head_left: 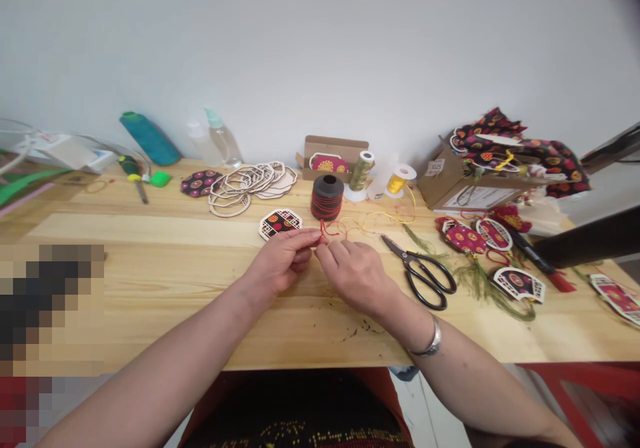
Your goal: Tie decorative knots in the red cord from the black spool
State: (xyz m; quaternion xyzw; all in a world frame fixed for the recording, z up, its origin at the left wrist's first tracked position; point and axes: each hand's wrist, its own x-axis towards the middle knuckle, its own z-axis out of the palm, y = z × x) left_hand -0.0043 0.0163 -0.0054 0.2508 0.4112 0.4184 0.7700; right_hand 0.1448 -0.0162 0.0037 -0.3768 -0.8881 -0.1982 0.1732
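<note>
Above the middle of the table, my left hand (pixel 286 259) pinches a thin red cord (pixel 325 231) between thumb and fingertips. Close beside it, my right hand (pixel 353 271) is closed with its fingers curled, also at the cord; its fingertips are hidden. Just beyond the hands stands a black spool wound with red cord (pixel 327 199). Left of it lies a patterned ornament in a white cut-out frame (pixel 281 224), partly behind my left hand. Black-handled scissors (pixel 423 271) lie to the right of my right hand, blades pointing away. A loose yellow cord (pixel 370 219) curls behind the hands.
White frames (pixel 255 185) are piled at the back left, near spray bottles (pixel 223 143) and a teal thread cone (pixel 149 138). Green (pixel 362 173) and yellow (pixel 399 180) spools stand behind. On the right are a cardboard box (pixel 443 178), tasselled ornaments (pixel 465 239) and a black post (pixel 580 235).
</note>
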